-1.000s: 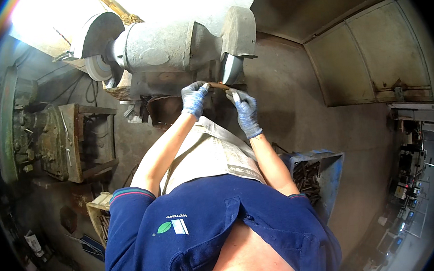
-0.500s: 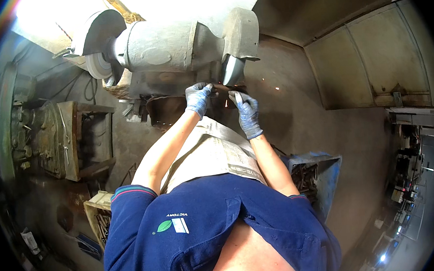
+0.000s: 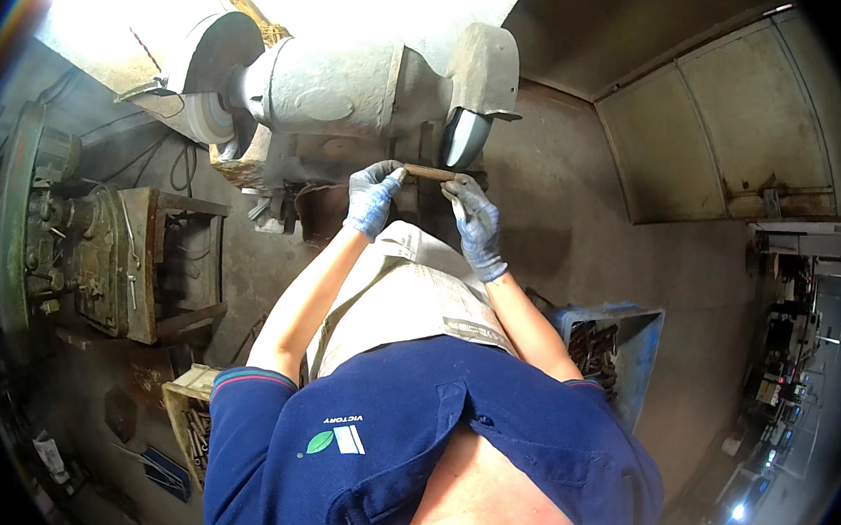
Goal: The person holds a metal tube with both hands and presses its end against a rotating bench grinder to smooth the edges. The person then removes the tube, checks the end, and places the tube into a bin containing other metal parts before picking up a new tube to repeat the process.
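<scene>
Between my two hands I hold a short brownish metal bar (image 3: 429,172) by its ends, nearly level. My left hand (image 3: 373,200), in a blue-grey work glove, is closed on its left end. The gloved right hand (image 3: 475,223) pinches its right end. Just beyond the bar is the right grinding wheel (image 3: 467,139) of a grey bench grinder (image 3: 333,90), partly covered by its guard. A small gap shows between bar and wheel. The exact shape of the bar's ends is hidden by my fingers.
The grinder's left wheel (image 3: 208,119) sits under another guard. A blue crate (image 3: 645,345) of metal pieces stands by my right side, and a pale crate (image 3: 180,393) with similar pieces by my left. Newspaper (image 3: 393,293) covers my lap. A green machine (image 3: 93,254) stands at left.
Sparks flew near the right wheel before; none show now. My hands have drawn the bar slightly back from the wheel, and it shows more plainly. The view has shifted slightly.
</scene>
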`<state>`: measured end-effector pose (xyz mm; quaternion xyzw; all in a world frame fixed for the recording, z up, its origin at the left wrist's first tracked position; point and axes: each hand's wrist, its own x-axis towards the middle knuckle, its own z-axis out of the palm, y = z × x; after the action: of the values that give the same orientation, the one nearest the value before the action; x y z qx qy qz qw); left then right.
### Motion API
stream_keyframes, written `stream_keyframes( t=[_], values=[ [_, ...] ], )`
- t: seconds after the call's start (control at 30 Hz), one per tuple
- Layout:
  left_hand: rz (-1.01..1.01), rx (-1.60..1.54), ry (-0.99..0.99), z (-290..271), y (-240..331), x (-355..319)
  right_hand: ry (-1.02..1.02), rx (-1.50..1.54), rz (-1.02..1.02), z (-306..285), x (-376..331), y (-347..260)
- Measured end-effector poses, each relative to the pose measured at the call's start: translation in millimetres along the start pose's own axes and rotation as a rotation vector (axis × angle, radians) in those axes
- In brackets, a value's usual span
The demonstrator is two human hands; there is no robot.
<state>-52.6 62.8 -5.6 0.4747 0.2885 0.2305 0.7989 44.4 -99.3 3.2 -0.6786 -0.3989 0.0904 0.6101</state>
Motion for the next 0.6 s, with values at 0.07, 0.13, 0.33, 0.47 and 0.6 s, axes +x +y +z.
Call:
stream_keyframes(
  t=[0.07,0.13,0.33,0.47,0.6],
  values=[
    [0.036,0.014,-0.053,-4,6,-14,-0.045,-0.228,-0.147,-9,-5,-35],
    [0.023,0.005,-0.118,-4,17,-27,-0.005,-0.181,-0.171,-11,-14,-49],
    [0.040,-0.066,-0.225,4,50,-59,0.018,-0.327,-0.288,-18,-25,-94],
    [0.056,0.024,-0.268,2,50,-65,0.037,-0.413,-0.344,-19,-39,-110],
    [-0.012,-0.036,-0.383,22,56,-86,0.100,-0.463,-0.245,-25,-64,-137]
  ],
)
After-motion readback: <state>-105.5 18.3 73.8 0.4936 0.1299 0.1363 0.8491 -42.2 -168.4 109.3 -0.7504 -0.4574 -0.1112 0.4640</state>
